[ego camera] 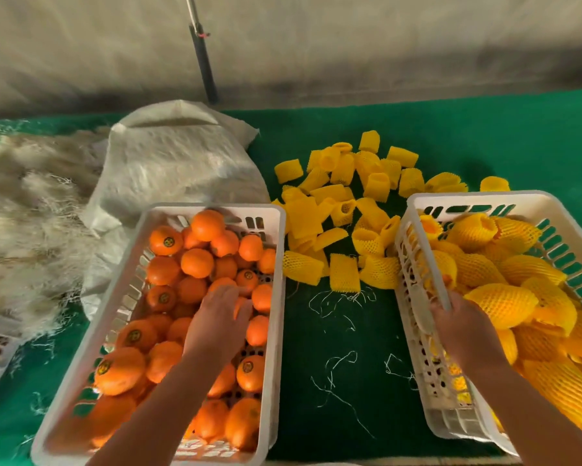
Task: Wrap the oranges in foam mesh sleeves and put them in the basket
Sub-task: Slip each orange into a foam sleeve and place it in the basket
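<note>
Oranges [195, 264], bare and too many to count, fill the white plastic basket [280, 297] on the left, whose long axis runs from near to far, leaning slightly right. The left hand [220, 317] reaches down among them with fingers spread over one fruit; whether it grips is unclear. A second white basket [414, 297] stands on the right, heaped with wrapped oranges [505, 304] lying at mixed angles. The right hand [457, 326] curls its fingers over that basket's near-left rim. Between the two baskets, farther back on the green cloth [333, 348], lies a loose pile of empty yellow foam mesh sleeves [343, 196], several dozen, pointing every way. A white woven sack [175, 163] slumps beyond the left basket.
</note>
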Available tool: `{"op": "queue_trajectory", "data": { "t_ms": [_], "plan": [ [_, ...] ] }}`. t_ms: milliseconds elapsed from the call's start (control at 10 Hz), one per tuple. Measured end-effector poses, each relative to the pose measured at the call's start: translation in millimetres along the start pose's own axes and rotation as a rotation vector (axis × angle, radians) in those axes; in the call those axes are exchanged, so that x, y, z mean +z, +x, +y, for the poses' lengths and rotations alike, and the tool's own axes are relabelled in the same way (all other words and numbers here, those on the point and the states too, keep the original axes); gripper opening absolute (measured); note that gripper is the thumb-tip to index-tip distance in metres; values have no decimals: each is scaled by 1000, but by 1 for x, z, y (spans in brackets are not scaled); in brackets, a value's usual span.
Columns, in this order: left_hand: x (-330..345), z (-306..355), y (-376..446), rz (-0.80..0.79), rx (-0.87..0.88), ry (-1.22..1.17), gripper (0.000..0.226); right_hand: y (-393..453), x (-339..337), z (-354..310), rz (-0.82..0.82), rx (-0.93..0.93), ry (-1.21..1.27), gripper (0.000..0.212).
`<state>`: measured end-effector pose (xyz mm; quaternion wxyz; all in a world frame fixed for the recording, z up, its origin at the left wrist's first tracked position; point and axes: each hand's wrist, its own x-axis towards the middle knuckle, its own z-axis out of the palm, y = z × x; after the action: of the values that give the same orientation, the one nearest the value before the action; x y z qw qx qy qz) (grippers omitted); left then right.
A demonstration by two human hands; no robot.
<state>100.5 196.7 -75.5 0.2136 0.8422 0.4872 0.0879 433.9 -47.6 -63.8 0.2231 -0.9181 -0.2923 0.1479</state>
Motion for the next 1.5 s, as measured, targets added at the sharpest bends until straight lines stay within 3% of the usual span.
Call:
{"op": "queue_trajectory", "data": {
  "t_ms": [200,500,600,700,800,900,1100,1200,1400,1500],
  "plan": [
    [4,-25,33,-104,-129,304,52,-2,0,0,-6,14,49,30],
    [26,-40,57,-72,-207,365,67,-2,5,-2,109,16,60,22],
    [20,-44,54,-1,-211,199,73,-4,2,-3,207,-38,12,47],
    [5,-33,41,150,-264,-200,77,-8,2,-7,324,-266,-58,52],
    [-10,2,29,136,-281,-753,70,-4,13,-23,266,-469,-81,34],
    [-7,49,26,33,-202,-1003,65,13,34,-46,79,-481,-122,23],
    [24,95,31,-30,113,-582,77,67,72,-66,-366,-381,-465,30],
    [37,97,35,-42,258,-344,76,92,88,-73,-508,-364,-564,51],
    [41,100,42,-56,333,-143,78,122,105,-87,-583,-392,-828,49],
    [40,100,43,-76,334,-152,80,129,108,-91,-509,-387,-937,51]
  ]
}}
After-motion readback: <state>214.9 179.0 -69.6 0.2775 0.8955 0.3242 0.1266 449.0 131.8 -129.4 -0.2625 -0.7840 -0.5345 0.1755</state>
